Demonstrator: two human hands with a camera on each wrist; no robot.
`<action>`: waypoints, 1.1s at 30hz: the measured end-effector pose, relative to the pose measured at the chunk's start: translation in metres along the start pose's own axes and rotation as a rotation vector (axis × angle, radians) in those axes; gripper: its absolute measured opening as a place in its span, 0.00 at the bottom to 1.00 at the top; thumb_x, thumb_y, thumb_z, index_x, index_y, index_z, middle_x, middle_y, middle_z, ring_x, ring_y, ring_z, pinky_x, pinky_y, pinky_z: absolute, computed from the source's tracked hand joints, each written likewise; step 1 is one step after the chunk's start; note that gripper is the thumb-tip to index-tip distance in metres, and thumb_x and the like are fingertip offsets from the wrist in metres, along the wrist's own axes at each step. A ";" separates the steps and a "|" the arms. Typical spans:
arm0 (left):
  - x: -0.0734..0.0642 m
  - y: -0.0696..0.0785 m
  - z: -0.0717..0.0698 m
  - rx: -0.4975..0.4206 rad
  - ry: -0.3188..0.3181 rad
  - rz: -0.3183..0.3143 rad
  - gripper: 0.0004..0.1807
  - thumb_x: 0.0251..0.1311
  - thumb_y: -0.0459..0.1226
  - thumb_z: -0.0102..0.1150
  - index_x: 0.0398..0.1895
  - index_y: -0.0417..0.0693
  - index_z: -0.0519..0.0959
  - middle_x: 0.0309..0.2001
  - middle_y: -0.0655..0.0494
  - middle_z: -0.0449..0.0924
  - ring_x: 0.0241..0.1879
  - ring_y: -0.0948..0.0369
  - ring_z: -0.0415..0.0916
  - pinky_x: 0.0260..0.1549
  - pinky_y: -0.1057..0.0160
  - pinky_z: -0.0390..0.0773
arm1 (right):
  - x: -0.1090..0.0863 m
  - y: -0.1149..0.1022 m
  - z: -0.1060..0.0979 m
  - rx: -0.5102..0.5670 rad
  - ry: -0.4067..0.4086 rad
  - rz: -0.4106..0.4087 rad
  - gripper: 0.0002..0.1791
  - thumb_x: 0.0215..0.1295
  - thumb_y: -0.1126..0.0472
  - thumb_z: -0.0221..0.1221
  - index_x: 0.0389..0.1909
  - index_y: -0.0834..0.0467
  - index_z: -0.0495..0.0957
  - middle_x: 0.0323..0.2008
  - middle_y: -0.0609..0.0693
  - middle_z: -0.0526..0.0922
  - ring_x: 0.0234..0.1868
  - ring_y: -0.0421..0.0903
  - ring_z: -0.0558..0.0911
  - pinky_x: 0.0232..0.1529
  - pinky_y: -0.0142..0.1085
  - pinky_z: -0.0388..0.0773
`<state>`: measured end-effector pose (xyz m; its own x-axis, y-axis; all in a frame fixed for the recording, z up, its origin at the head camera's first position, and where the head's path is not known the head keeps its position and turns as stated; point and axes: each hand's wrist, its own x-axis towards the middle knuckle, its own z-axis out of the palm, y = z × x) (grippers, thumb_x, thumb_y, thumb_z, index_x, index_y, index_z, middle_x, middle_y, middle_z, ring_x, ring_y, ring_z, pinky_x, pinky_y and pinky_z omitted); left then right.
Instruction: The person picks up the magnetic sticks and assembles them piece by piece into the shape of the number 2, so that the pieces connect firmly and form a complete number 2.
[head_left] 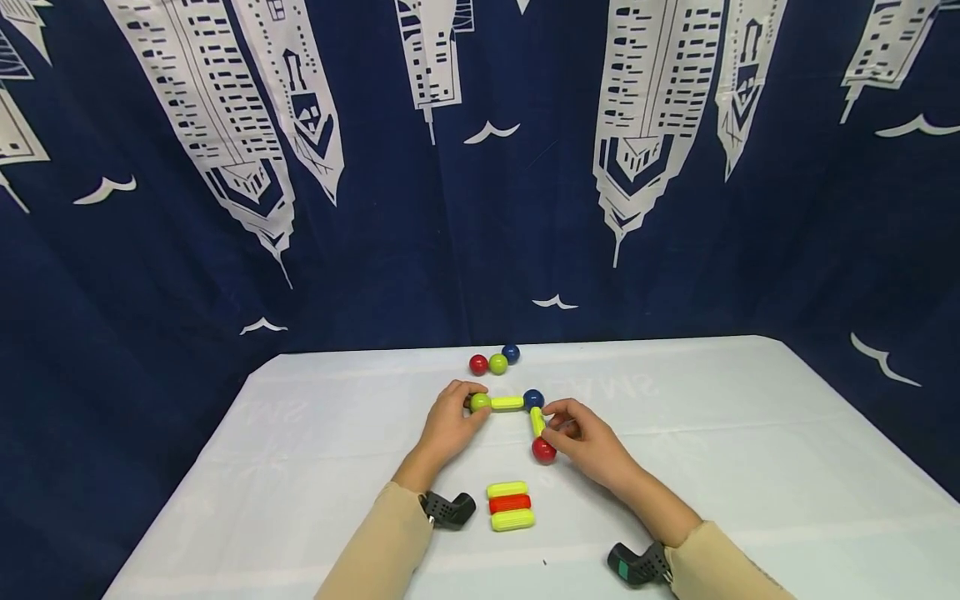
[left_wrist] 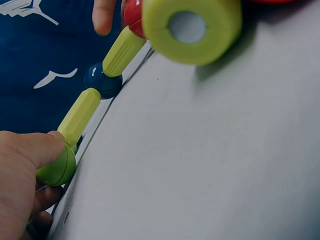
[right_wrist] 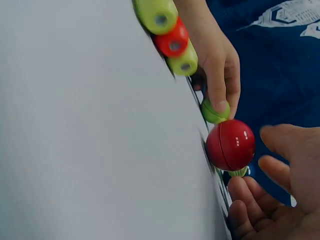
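Note:
My left hand (head_left: pixel 447 427) holds a green ball (head_left: pixel 480 402) between thumb and fingers. From that ball a yellow-green rod (head_left: pixel 507 403) runs right to a dark blue ball (head_left: pixel 533 399). A second yellow-green rod (head_left: pixel 537 422) leads from the blue ball toward me and ends at a red ball (head_left: pixel 544 451). The pieces form a bent, L-shaped chain lying on the white table (head_left: pixel 337 467). My right hand (head_left: pixel 592 446) is just right of the second rod and red ball. Its fingers are loosely spread and curved, apart from the red ball (right_wrist: pixel 231 145) in the right wrist view.
Behind the chain stand a loose red ball (head_left: pixel 478 364), a green ball (head_left: pixel 498 363) and a blue ball (head_left: pixel 511 354). Nearer me, a red rod (head_left: pixel 510 503) lies between two yellow-green rods. A dark blue printed cloth (head_left: pixel 450 250) hangs behind the table.

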<state>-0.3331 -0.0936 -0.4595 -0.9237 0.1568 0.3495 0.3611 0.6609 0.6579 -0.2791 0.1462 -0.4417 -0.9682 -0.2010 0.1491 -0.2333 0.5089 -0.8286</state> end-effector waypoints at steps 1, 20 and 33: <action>0.000 0.000 0.000 0.001 0.002 0.003 0.15 0.62 0.37 0.66 0.52 0.47 0.81 0.45 0.53 0.78 0.43 0.59 0.73 0.48 0.58 0.74 | -0.003 0.001 0.000 0.002 -0.014 -0.024 0.18 0.65 0.60 0.64 0.55 0.55 0.76 0.44 0.53 0.79 0.38 0.43 0.77 0.37 0.29 0.75; -0.002 0.004 -0.005 -0.048 0.028 -0.029 0.18 0.61 0.35 0.66 0.55 0.45 0.79 0.47 0.50 0.78 0.45 0.57 0.76 0.50 0.56 0.76 | -0.010 0.009 0.001 -0.069 -0.032 -0.221 0.16 0.59 0.60 0.70 0.48 0.49 0.82 0.38 0.45 0.80 0.36 0.38 0.76 0.35 0.27 0.71; -0.035 0.030 -0.025 -0.151 0.151 -0.112 0.19 0.57 0.32 0.65 0.53 0.46 0.76 0.47 0.49 0.74 0.44 0.54 0.75 0.44 0.61 0.73 | -0.014 0.012 0.001 -0.099 -0.004 -0.199 0.15 0.60 0.60 0.70 0.48 0.49 0.82 0.37 0.44 0.79 0.35 0.36 0.74 0.34 0.27 0.70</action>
<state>-0.2865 -0.0979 -0.4352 -0.9337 -0.0300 0.3569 0.2830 0.5489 0.7865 -0.2678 0.1541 -0.4541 -0.9019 -0.3089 0.3020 -0.4276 0.5388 -0.7258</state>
